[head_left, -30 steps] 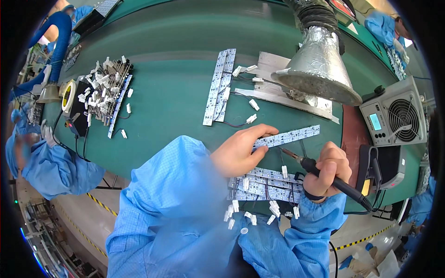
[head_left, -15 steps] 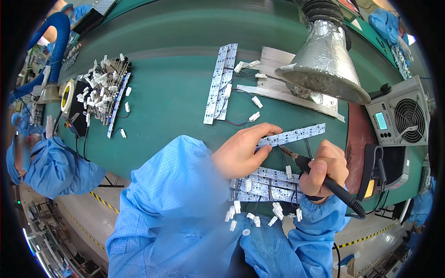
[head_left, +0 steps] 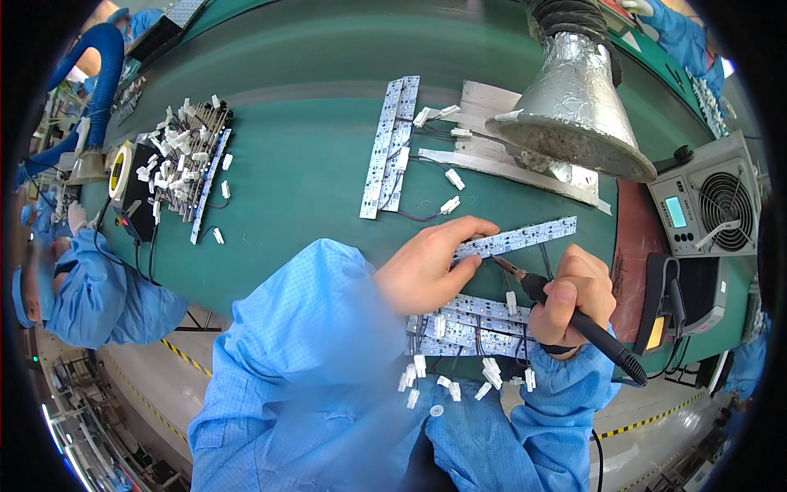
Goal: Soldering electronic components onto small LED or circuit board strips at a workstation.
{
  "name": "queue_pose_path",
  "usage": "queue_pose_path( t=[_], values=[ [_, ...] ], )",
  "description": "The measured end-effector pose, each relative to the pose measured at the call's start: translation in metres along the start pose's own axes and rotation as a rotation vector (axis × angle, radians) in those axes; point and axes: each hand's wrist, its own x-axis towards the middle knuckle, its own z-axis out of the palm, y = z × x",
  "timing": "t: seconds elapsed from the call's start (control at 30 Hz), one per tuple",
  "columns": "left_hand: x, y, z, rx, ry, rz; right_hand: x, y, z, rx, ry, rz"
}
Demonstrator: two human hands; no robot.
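Observation:
My left hand [head_left: 436, 264] pinches one end of a narrow white LED circuit strip [head_left: 529, 236] between thumb and fingers. The strip slants up to the right. In my right hand [head_left: 577, 300] is a soldering iron [head_left: 602, 338] with a black handle, its tip by the strip's lower edge close to my left thumb. A thin wire with a white connector [head_left: 511, 300] hangs below the strip. Nearer to me, several LED strips [head_left: 471, 343] lie stacked under my wrists, their wires ending in white connectors [head_left: 492, 373] along the table's front edge.
A foil-covered fume hood [head_left: 574, 115] hangs over a metal fixture [head_left: 492, 164]. Two strips [head_left: 381, 156] lie left of it. A heap of wired strips [head_left: 193, 164] is at the left. At right stand a fan unit [head_left: 705, 201] and an iron holder [head_left: 658, 303]. Co-workers sit at both sides.
My hands, the strip and the iron have hardly moved. The co-worker at the left has shifted, and the one at the far right has moved an arm.

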Motion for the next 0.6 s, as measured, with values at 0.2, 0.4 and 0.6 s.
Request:
queue_pose_path(
  t=[0.2, 0.4, 0.6],
  values=[
    [0.0, 0.001, 0.0, -0.001, 0.0, 0.009, 0.0, -0.003, -0.004, -0.02, 0.009, 0.032],
    [0.003, 0.003, -0.004, -0.015, -0.028, 0.021, -0.008, 0.006, -0.028, -0.09, 0.332, 0.201],
    [0.001, 0.003, -0.004, -0.02, -0.038, -0.018, -0.01, 0.021, -0.032, -0.074, 0.295, 0.16]
  ],
)
